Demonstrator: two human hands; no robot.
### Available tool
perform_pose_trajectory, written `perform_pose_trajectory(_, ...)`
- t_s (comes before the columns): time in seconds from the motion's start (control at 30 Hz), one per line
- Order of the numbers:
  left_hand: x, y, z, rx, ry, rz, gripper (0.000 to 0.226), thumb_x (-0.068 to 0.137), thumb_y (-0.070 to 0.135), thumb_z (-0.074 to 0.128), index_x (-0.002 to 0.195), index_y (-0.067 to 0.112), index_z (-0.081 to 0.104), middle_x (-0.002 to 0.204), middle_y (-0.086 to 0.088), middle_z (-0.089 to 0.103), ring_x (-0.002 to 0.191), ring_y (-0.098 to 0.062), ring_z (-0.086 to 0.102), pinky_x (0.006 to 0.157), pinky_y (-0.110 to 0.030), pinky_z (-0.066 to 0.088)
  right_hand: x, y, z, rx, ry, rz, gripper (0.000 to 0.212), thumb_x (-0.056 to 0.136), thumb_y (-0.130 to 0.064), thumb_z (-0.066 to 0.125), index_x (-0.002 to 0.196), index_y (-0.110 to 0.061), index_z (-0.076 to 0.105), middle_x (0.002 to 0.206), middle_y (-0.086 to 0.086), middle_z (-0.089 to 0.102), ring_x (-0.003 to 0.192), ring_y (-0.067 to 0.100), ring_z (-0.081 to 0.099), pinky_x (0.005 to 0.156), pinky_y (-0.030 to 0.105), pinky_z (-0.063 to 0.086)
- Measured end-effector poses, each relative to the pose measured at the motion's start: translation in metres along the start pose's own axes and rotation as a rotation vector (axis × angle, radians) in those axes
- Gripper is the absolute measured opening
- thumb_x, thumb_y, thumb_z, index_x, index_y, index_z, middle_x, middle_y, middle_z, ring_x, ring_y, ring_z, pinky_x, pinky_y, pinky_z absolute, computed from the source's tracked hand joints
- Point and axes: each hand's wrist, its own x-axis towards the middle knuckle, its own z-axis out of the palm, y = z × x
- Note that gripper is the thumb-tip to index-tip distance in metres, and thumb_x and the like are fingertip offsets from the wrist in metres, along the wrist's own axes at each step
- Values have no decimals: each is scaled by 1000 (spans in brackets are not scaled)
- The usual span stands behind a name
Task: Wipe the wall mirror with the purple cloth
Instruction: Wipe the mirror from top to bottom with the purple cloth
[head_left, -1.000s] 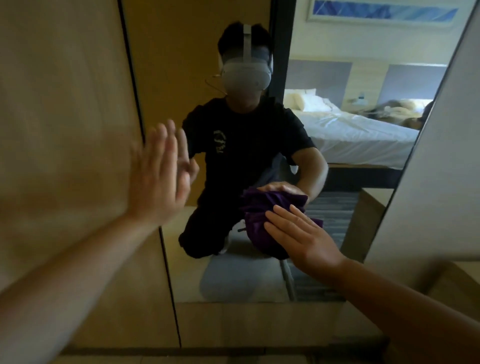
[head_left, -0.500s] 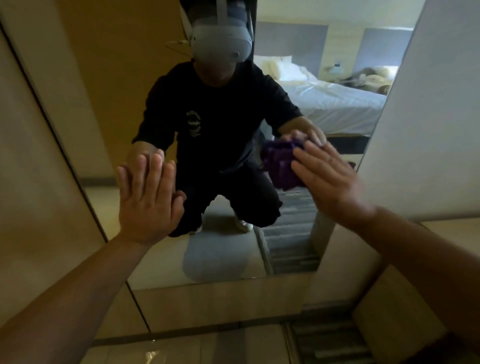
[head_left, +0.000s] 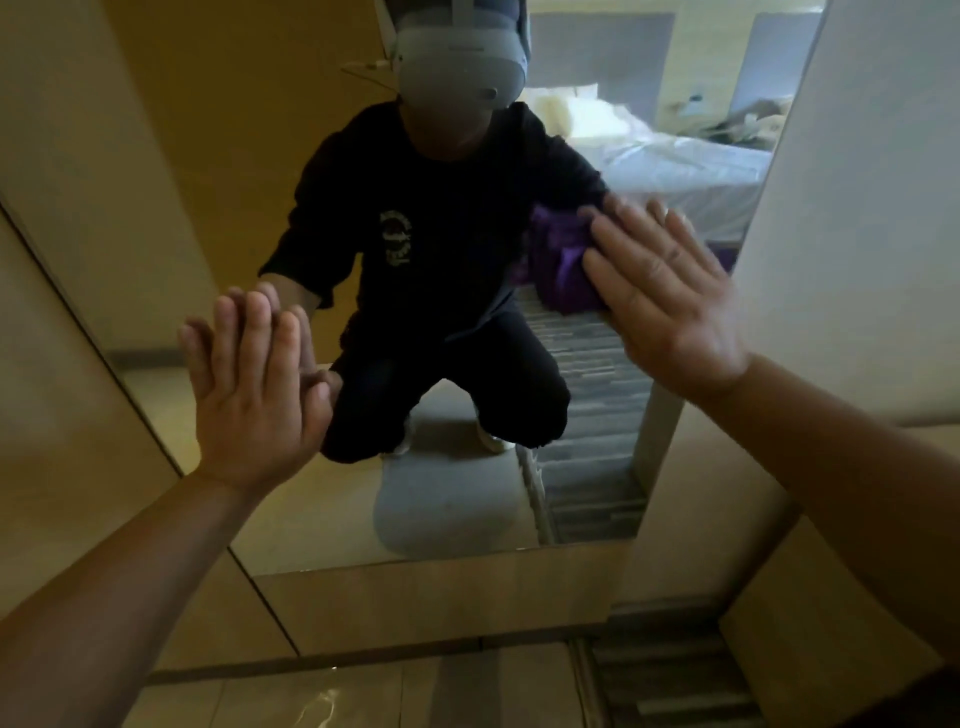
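The wall mirror (head_left: 447, 514) fills the middle of the view and reflects a crouching person in black. My right hand (head_left: 660, 296) lies flat with spread fingers, pressing the purple cloth (head_left: 563, 265) against the glass near the mirror's right edge. Most of the cloth is hidden under the palm; a crumpled part shows to the left of my fingers. My left hand (head_left: 254, 389) is open, fingers together, palm flat on the glass near the mirror's left edge, with nothing in it.
A wooden panel (head_left: 67, 270) borders the mirror on the left, and a pale wall (head_left: 852, 218) on the right. Below the mirror runs a wooden base (head_left: 431, 603), then floor (head_left: 363, 696). A wooden ledge (head_left: 810, 649) sits at the lower right.
My right hand has carried the cloth up and to the right across the glass. My left hand has come off the panel edge onto the mirror. The view has tilted downward.
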Motion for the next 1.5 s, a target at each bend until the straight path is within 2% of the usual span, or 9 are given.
perform_pose_trajectory(0.2, -1, 1, 1, -31, -5, -20, 65, 98, 31, 37, 154, 1, 22, 163, -14, 8, 152, -31, -4, 121, -53, -3, -96, -60, 17, 101, -113, 136, 52, 88, 1, 71, 135, -6, 51, 142, 22, 48, 134, 42, 44, 105, 65, 38)
perform_pose_trajectory(0.3, -1, 0, 2, -37, 8, -9, 65, 98, 32, 36, 153, -1, 23, 163, -14, 7, 152, -31, -3, 121, -53, -2, -153, -98, 21, 92, -327, -4, 60, 91, -9, 61, 145, -13, 36, 149, 13, 37, 148, 32, 21, 120, 55, 17)
perform_pose_trajectory(0.47, -2, -2, 9, 27, 41, 17, 66, 97, 34, 33, 153, 0, 23, 166, -11, 2, 152, -32, 0, 121, -53, 0, -201, -131, 22, 15, -620, -161, 98, 72, -20, 85, 149, -17, 25, 155, 6, 29, 149, 28, 13, 122, 51, 2)
perform_pose_trajectory(0.6, -2, -2, 10, 34, 36, 20, 65, 100, 37, 28, 154, 2, 21, 166, -11, 1, 152, -31, 0, 121, -54, 1, -134, -105, 8, 168, -387, -63, 76, 83, -8, 71, 147, -16, 30, 156, 4, 24, 150, 24, 11, 123, 48, 8)
perform_pose_trajectory(0.7, 0, 0, 6, 6, -2, 9, 66, 100, 38, 29, 156, 4, 15, 166, -7, -4, 152, -29, -4, 121, -53, -2, -36, -71, -2, 249, -142, -3, 37, 103, -9, 49, 140, -14, 46, 150, 7, 38, 143, 31, 32, 118, 52, 24)
perform_pose_trajectory(0.8, 2, -4, 1, 13, -18, 48, 65, 101, 36, 30, 156, 5, 16, 166, -9, -1, 152, -30, 0, 121, -54, 2, 53, -49, -1, 238, 4, -17, 31, 102, -8, 53, 132, -5, 59, 142, 19, 50, 131, 42, 47, 109, 62, 35)
perform_pose_trajectory(1.23, -1, -55, -16, -13, -116, 46, 65, 104, 36, 27, 157, 5, 5, 160, -17, 11, 151, -25, -9, 119, -60, 6, 15, -123, 67, 185, -112, -125, 33, 98, -7, 58, 131, -5, 61, 138, 17, 55, 131, 37, 50, 116, 49, 32)
perform_pose_trajectory(1.33, -3, -57, -9, -9, -67, 72, 64, 104, 36, 24, 157, 5, 6, 162, -12, 2, 151, -24, -8, 120, -55, 0, -29, -151, 71, 145, -247, -215, 39, 99, -9, 55, 138, -8, 54, 146, 15, 48, 139, 33, 40, 117, 50, 29)
perform_pose_trajectory(1.5, -2, -60, -5, -20, -34, 89, 63, 104, 37, 24, 157, 6, 10, 165, -3, -10, 151, -24, -5, 119, -56, 1, -121, -192, 63, -4, -785, -610, 81, 77, -19, 73, 148, -13, 34, 156, 11, 32, 146, 33, 21, 121, 55, 2)
